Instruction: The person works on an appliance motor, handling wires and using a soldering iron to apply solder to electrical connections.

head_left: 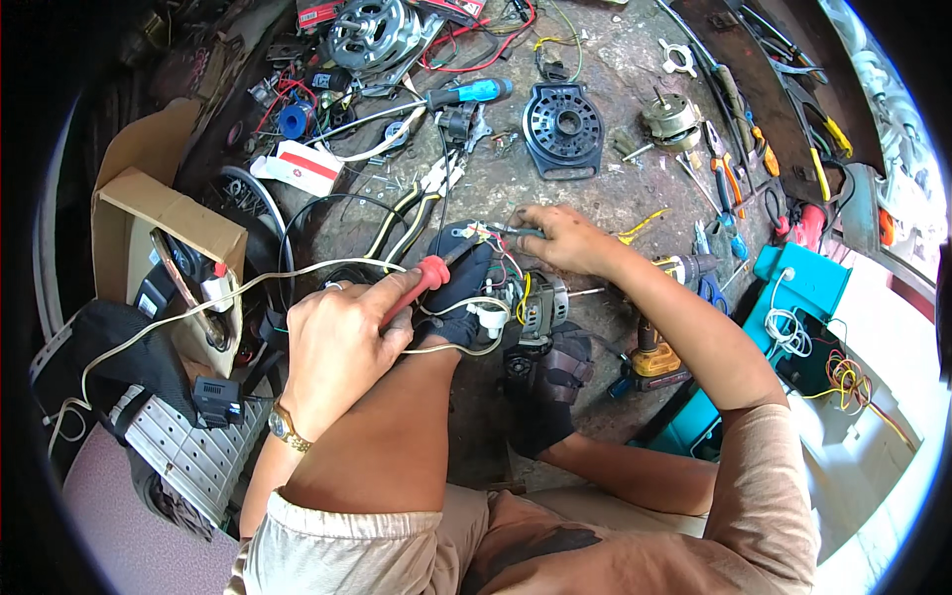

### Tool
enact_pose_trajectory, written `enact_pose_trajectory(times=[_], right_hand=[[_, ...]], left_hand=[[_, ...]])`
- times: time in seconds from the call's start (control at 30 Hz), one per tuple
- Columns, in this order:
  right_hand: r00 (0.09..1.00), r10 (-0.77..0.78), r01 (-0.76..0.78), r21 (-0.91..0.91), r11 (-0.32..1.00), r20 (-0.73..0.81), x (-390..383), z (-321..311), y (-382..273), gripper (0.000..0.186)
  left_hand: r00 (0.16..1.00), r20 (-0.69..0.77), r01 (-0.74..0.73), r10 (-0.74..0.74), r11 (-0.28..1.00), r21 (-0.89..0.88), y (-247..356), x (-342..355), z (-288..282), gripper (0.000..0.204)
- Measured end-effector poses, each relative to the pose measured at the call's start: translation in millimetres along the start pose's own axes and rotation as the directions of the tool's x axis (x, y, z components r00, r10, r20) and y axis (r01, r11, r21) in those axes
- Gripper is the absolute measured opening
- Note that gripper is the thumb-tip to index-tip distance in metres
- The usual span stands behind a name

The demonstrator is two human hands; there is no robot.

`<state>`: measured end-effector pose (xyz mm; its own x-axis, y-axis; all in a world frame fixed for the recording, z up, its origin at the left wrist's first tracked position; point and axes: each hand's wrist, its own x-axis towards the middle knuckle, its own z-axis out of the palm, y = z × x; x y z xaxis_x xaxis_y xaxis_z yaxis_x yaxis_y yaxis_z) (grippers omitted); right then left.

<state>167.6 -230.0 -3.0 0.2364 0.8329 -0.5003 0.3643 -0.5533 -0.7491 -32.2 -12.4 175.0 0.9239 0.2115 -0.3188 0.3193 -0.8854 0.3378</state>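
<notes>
Motor on the floor, between the two dark-covered feet, its thin wires led up toward a small terminal piece just beyond; the feet on either side probably help stop it rolling. Left foot lies close under the terminal piece — perhaps serving as a rest; contact cannot be judged from this angle. Left hand: fingers wrapped round the red handle of a soldering iron, index finger laid along it, likely for fine control, shaft angled at the terminal piece. Whether the tip touches is too small to tell. Right hand: fingers closed on a slim dark tool, its end at the same piece from the opposite side, presumably to steady it and keep skin off hot metal. Pale cord crosses near the left wrist, slack enough not to drag. Drill lies beneath the right forearm, out of the working gap. Further out: yellow-edged pliers and a blue screwdriver ahead, a vented black cover and small silver motor beyond the right hand — seemingly spread so parts remain reachable. Cardboard box at left, teal casing at right, both edging the work area.
</notes>
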Motion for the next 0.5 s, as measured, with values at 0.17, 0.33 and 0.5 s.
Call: enact_pose_trajectory(times=[0.17, 0.33, 0.5], right_hand=[[1.000, -0.002, 0.001, -0.029, 1.000, -0.031, 0.5, 4.0, -1.8, 0.045], [1.000, 0.018, -0.019, 0.048, 0.999, 0.019, 4.5, 0.3, -4.0, 0.044], [1.000, 0.018, -0.018, 0.023, 1.000, 0.006, 5.0, 5.2, 0.9, 0.046]], left_hand=[[1.000, -0.004, -0.005, 0.005, 1.000, -0.014, 0.5, 1.3, -0.1, 0.036], [0.999, -0.019, -0.026, 0.026, 1.000, 0.009, -1.4, 0.8, 1.0, 0.037], [1.000, 0.001, -0.029, 0.029, 0.999, 0.025, -1.4, 1.0, 0.1, 0.038]])
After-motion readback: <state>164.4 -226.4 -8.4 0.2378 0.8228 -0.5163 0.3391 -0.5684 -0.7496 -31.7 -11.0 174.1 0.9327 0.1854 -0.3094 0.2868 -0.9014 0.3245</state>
